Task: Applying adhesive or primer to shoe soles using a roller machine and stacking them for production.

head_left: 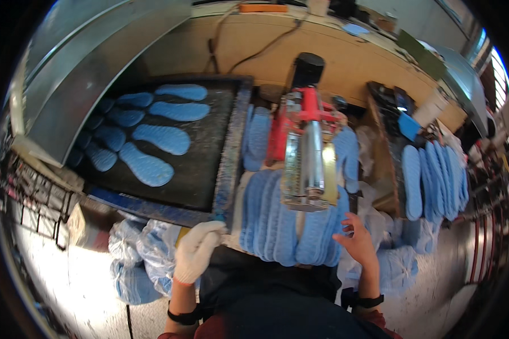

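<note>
My left hand (198,251), in a white knit glove, is at the front right corner of the conveyor's dark frame. Its fingers are curled together, and whatever they may hold is hidden. My bare right hand (356,238) hovers at the right side of a row of blue shoe insoles (271,217), fingers bent and apart, with nothing between them. These insoles stand close together on edge in front of me. Above their far part is a red machine (310,107) with a shiny metal roller (314,161). More blue insoles (163,139) lie flat and spaced out on the black conveyor belt (195,175).
A metal hood (96,68) covers the belt's far left. Upright insoles (435,175) fill a side shelf at right. Clear bags of insoles (136,265) sit on the floor at left, and another bag (398,268) at right. Cables hang along the tan panel (254,42).
</note>
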### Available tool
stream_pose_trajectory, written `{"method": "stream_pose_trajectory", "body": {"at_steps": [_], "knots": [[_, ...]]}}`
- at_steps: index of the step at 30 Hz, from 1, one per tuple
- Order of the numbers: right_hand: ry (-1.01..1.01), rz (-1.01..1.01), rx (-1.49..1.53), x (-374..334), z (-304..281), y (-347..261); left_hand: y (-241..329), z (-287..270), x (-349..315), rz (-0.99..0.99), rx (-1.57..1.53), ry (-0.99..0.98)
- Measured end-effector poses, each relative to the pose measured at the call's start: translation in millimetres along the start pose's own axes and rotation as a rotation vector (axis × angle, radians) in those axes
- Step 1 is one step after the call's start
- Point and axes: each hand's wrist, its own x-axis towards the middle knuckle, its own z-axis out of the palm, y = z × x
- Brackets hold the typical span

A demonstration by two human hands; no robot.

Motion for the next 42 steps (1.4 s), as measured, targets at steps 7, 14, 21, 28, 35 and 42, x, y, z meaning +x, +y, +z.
{"method": "stream_pose_trajectory", "body": {"at_steps": [7, 14, 21, 28, 35, 42], "knots": [[-1.117, -0.656, 0.001, -108.1, -119.8, -112.2, 1.9, -16.1, -3.6, -0.042, -0.071, 0.113], [-0.832, -0.946, 0.139, -139.5, -142.1, -143.8, 15.9, -5.2, 10.1, 0.011, -0.11, 0.102], [-0.465, -1.487, -0.036, -154.2, -142.4, -172.8, 30.4, -5.5, 16.2, 0.059, -0.091, 0.044], [-1.137, -1.212, 0.031, -82.2, -110.5, -167.7, 20.7, -12.0, 14.7, 0.117, -0.091, 0.109], [-0.218, -0.163, 0.009, 3.0, -0.4, -45.6, 10.1, 1.2, 18.4, 0.12, -0.123, 0.205], [0.274, 0.049, -0.627, 34.1, 102.1, 31.4, 22.1, 25.9, 37.6, 0.083, -0.188, 0.105]]}}
